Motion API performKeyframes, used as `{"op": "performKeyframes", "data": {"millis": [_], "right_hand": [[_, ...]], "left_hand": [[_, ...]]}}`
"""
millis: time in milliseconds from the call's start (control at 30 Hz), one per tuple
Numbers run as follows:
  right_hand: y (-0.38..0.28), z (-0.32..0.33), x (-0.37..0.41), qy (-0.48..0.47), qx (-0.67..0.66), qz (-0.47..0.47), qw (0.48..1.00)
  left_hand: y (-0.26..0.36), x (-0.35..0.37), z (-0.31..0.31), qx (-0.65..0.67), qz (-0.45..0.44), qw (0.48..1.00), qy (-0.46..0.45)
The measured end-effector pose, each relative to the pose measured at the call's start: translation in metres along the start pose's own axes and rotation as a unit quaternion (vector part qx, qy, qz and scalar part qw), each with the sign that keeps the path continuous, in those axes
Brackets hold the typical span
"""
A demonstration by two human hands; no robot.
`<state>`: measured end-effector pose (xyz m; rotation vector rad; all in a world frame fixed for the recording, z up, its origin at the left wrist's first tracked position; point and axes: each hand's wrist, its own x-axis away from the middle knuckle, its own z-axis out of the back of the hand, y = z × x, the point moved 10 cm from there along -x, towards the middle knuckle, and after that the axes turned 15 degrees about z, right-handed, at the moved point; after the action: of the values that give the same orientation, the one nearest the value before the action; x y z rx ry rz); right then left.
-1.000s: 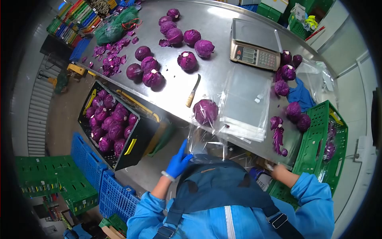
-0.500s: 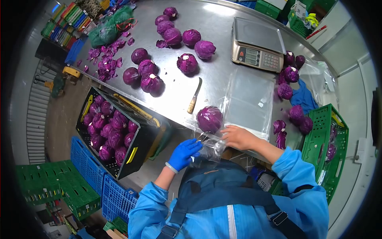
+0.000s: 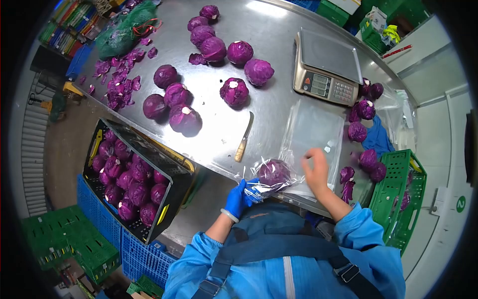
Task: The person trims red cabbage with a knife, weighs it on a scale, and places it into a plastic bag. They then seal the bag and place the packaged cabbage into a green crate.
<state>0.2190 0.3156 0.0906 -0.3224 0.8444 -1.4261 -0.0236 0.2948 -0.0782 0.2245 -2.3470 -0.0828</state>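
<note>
A red cabbage point(image 3: 275, 172) sits at the table's near edge, wrapped in a clear plastic bag point(image 3: 256, 189). My left hand point(image 3: 238, 199), in a blue glove, is closed on the gathered end of that bag, left of the cabbage. Bare and raised, my right hand point(image 3: 316, 172) is apart from the cabbage on its right, fingers loosely curled with a gap between them and nothing visible inside. Beneath and beyond it lies a stack of flat clear bags point(image 3: 313, 132). A wooden-handled knife point(image 3: 242, 144) with a curved blade rests behind the bagged cabbage.
Several loose cabbages point(image 3: 213, 49) stand on the steel table, with trimmed leaves point(image 3: 121, 84) and a green net sack point(image 3: 124, 32) at left. A scale point(image 3: 326, 70) stands at the back right. A black crate point(image 3: 164, 199) of cabbages is left; a green crate point(image 3: 393, 194) is right.
The cabbage has shifted right and nearer, and the bag now covers it. My left hand moved slightly right with the bag; my right hand let go and moved up to the right.
</note>
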Motion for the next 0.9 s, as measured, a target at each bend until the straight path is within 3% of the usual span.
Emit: {"op": "performKeyframes", "data": {"millis": [33, 100, 167, 200, 233, 300, 333, 400, 433, 467, 500, 533, 567, 600, 633, 667, 700, 733, 767, 867, 900], "right_hand": [[-0.051, -0.006, -0.011, -0.07, 0.079, 0.158, 0.982], [-0.114, -0.068, -0.013, -0.308, -0.006, 0.338, 0.889], [-0.07, -0.094, -0.017, -0.369, 0.008, 0.243, 0.897], [-0.049, -0.107, -0.013, -0.398, 0.014, 0.195, 0.896], [-0.044, -0.111, -0.012, -0.405, -0.001, 0.174, 0.898], [-0.033, -0.117, -0.008, -0.418, -0.029, 0.134, 0.898], [-0.033, -0.116, -0.006, -0.411, -0.039, 0.134, 0.901], [-0.031, -0.11, -0.009, -0.388, -0.049, 0.136, 0.91], [-0.02, -0.111, -0.009, -0.382, -0.089, 0.081, 0.916], [-0.006, -0.115, -0.009, -0.371, -0.128, 0.025, 0.919], [0.012, -0.116, -0.007, -0.354, -0.164, -0.032, 0.92], [0.038, -0.125, 0.006, -0.343, -0.27, -0.158, 0.886], [0.063, -0.137, 0.025, -0.293, -0.359, -0.252, 0.85], [0.08, -0.142, 0.045, -0.222, -0.446, -0.336, 0.799], [0.056, -0.13, 0.047, -0.203, -0.551, -0.341, 0.734], [0.039, -0.099, 0.063, -0.12, -0.568, -0.438, 0.686], [0.028, -0.098, 0.073, -0.094, -0.689, -0.413, 0.588], [0.031, -0.08, 0.083, -0.028, -0.677, -0.416, 0.606], [0.022, -0.061, 0.088, -0.019, -0.714, -0.383, 0.586], [0.033, 0.001, 0.118, 0.076, -0.675, -0.349, 0.646], [0.03, 0.038, 0.126, 0.121, -0.645, -0.33, 0.679]], "left_hand": [[-0.001, 0.002, -0.002, 0.007, 0.006, 1.0, 0.009], [-0.001, 0.003, 0.0, 0.021, 0.032, 0.999, 0.036], [-0.003, 0.001, 0.013, 0.021, 0.049, 0.997, 0.058], [0.012, 0.004, 0.025, -0.115, 0.006, 0.982, 0.149], [0.031, 0.014, 0.029, -0.248, -0.037, 0.939, 0.237], [0.065, 0.035, 0.018, -0.49, -0.121, 0.772, 0.386], [0.084, 0.047, -0.014, -0.565, -0.254, 0.689, 0.376], [0.102, 0.044, -0.086, -0.708, -0.348, 0.555, 0.265], [0.096, 0.044, -0.115, -0.763, -0.389, 0.475, 0.202], [0.083, 0.005, -0.083, -0.68, -0.265, 0.676, 0.103], [0.075, -0.022, -0.049, -0.615, -0.228, 0.75, 0.09], [0.071, -0.037, -0.032, -0.515, -0.102, 0.848, 0.07], [0.066, -0.053, -0.024, -0.409, 0.034, 0.911, 0.043], [0.071, -0.05, -0.026, -0.377, 0.061, 0.92, 0.09], [0.072, -0.041, -0.017, -0.349, 0.093, 0.922, 0.136], [0.073, -0.055, 0.012, -0.341, 0.109, 0.923, 0.139], [0.075, -0.046, -0.025, -0.389, 0.102, 0.911, 0.091], [0.077, -0.042, -0.043, -0.405, 0.06, 0.906, 0.11], [0.082, -0.038, -0.064, -0.415, 0.01, 0.9, 0.134], [0.051, -0.019, -0.177, -0.481, -0.145, 0.84, 0.204], [0.018, -0.003, -0.238, -0.452, -0.144, 0.87, 0.135]]}}
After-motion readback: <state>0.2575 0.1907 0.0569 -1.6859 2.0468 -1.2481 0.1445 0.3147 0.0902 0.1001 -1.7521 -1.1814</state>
